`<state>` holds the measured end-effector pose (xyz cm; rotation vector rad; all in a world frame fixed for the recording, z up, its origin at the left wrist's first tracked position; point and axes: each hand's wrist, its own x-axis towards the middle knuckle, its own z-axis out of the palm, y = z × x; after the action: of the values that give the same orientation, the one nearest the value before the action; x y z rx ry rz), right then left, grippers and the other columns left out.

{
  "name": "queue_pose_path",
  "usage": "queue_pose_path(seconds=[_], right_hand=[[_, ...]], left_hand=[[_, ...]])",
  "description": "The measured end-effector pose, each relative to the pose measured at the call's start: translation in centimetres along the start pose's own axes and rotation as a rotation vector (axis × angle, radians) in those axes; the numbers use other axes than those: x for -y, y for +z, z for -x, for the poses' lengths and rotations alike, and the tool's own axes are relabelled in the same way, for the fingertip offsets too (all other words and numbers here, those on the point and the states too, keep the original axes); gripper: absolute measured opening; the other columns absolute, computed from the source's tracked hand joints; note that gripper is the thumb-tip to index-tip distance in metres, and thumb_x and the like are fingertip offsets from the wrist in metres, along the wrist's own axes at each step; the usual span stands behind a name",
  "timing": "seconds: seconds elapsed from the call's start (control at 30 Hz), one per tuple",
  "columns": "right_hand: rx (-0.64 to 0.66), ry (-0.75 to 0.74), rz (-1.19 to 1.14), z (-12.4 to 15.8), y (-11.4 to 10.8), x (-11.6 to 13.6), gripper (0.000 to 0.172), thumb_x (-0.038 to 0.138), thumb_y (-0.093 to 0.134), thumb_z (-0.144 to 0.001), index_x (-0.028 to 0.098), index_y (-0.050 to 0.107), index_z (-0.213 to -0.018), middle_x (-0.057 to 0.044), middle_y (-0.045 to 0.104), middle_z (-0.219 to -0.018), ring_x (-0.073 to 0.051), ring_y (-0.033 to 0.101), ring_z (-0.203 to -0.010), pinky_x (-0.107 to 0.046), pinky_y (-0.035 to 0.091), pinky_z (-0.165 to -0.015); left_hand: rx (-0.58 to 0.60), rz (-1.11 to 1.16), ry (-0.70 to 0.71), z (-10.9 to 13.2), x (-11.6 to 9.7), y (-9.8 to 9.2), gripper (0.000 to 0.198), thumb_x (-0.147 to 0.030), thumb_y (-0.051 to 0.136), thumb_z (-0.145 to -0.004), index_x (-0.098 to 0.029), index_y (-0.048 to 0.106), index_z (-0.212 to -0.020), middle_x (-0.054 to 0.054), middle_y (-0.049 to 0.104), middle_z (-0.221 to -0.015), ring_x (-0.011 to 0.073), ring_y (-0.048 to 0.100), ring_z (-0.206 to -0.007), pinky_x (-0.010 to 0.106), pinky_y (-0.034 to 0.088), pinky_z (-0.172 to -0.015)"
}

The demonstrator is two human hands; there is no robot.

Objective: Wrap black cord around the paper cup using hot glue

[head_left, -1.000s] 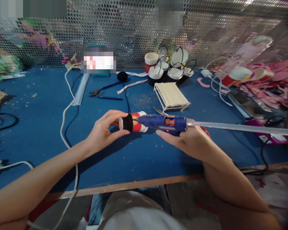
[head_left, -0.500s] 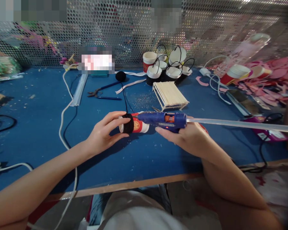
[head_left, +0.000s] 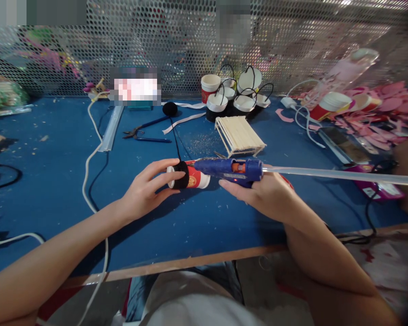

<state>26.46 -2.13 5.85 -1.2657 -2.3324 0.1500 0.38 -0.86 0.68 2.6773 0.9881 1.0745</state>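
My left hand point(head_left: 148, 188) grips a small red and white paper cup point(head_left: 200, 180) lying on its side, its fingers around the end wrapped in black yarn point(head_left: 181, 175). A strand runs from the wrap back to a ball of black yarn point(head_left: 170, 109). In my right hand point(head_left: 263, 192) is a blue hot glue gun point(head_left: 221, 167), its small light glowing red. Its nozzle lies at the edge of the yarn wrap; whether it touches is hard to make out. A long clear glue stick point(head_left: 326, 174) sticks out of the gun's back.
Pliers point(head_left: 146, 131) with blue handles lie behind the cup, beside clear glue sticks point(head_left: 112, 131). A small wooden-stick table point(head_left: 240, 134) stands near several cups with black handles point(head_left: 245, 104). At right are a phone point(head_left: 342, 145) and pink scraps point(head_left: 384, 108). A white cable point(head_left: 87, 176) crosses the left side.
The cup has turned a little in my left hand, its printed emblem now lower. The glue gun stays at the yarn's edge, and the view has shifted slightly.
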Motion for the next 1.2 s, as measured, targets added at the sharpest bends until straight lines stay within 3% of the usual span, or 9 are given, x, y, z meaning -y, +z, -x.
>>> queue_pose_path(seconds=[0.33,0.57,0.7,0.83,0.93,1.1,1.2], right_hand=[[-0.009,0.074,-0.140,-0.3,-0.2,0.5,0.022,0.032,0.047,-0.081,0.019,0.065,-0.076,-0.002,0.061,-0.057,-0.013,0.054,-0.052,-0.024,0.042,-0.049],[0.064,-0.119,0.088,0.0,-0.6,-0.3,0.030,0.034,0.042,-0.085,0.020,0.069,-0.082,0.000,0.050,-0.044,-0.016,0.051,-0.051,-0.027,0.040,-0.051],[0.041,-0.214,0.186,0.2,-0.7,-0.4,0.037,0.032,0.036,-0.088,0.021,0.070,-0.080,-0.001,0.046,-0.041,-0.017,0.051,-0.051,-0.029,0.043,-0.054],[0.043,-0.254,0.225,0.5,-0.4,-0.4,0.033,0.027,0.038,-0.088,0.024,0.070,-0.082,0.000,0.044,-0.039,-0.017,0.052,-0.052,-0.031,0.045,-0.059],[0.034,-0.180,0.155,0.6,-0.4,-0.1,0.030,0.030,0.041,-0.086,0.024,0.069,-0.079,-0.002,0.051,-0.045,-0.018,0.057,-0.059,-0.031,0.047,-0.060],[-0.019,-0.071,0.012,0.4,-0.5,0.8,0.027,0.034,0.045,-0.084,0.023,0.067,-0.075,-0.007,0.063,-0.065,-0.021,0.061,-0.071,-0.034,0.050,-0.064],[-0.003,-0.061,-0.033,0.4,-0.4,0.9,0.022,0.032,0.048,-0.082,0.024,0.066,-0.075,-0.006,0.064,-0.066,-0.021,0.061,-0.073,-0.034,0.051,-0.065]], left_hand=[[0.020,-0.034,0.082,0.1,0.3,0.0,0.035,-0.016,0.061,-0.081,-0.022,0.051,-0.113,0.013,0.052,-0.124,0.0238,0.055,-0.112,0.041,0.051,-0.090],[-0.008,-0.006,0.011,-0.1,0.1,-0.1,0.034,-0.018,0.062,-0.080,-0.022,0.053,-0.112,0.012,0.054,-0.122,0.0225,0.056,-0.110,0.040,0.051,-0.091],[-0.021,0.050,-0.029,-0.2,0.3,-0.2,0.040,-0.021,0.065,-0.078,-0.021,0.051,-0.115,0.013,0.054,-0.121,0.0235,0.054,-0.112,0.043,0.048,-0.094],[-0.038,0.161,-0.138,-0.1,0.5,-0.1,0.044,-0.026,0.068,-0.075,-0.022,0.053,-0.116,0.012,0.055,-0.120,0.0241,0.054,-0.111,0.042,0.050,-0.091],[-0.043,0.326,-0.243,0.0,0.6,0.1,0.044,-0.026,0.069,-0.075,-0.023,0.054,-0.116,0.011,0.053,-0.120,0.0238,0.055,-0.109,0.039,0.054,-0.085],[-0.038,0.511,-0.400,0.1,0.6,0.3,0.045,-0.026,0.069,-0.073,-0.022,0.054,-0.115,0.009,0.054,-0.112,0.0156,0.061,-0.085,0.035,0.056,-0.079],[-0.027,0.523,-0.494,-0.1,0.5,0.3,0.045,-0.030,0.069,-0.073,-0.020,0.054,-0.115,0.008,0.057,-0.108,0.0144,0.061,-0.078,0.033,0.056,-0.073]])
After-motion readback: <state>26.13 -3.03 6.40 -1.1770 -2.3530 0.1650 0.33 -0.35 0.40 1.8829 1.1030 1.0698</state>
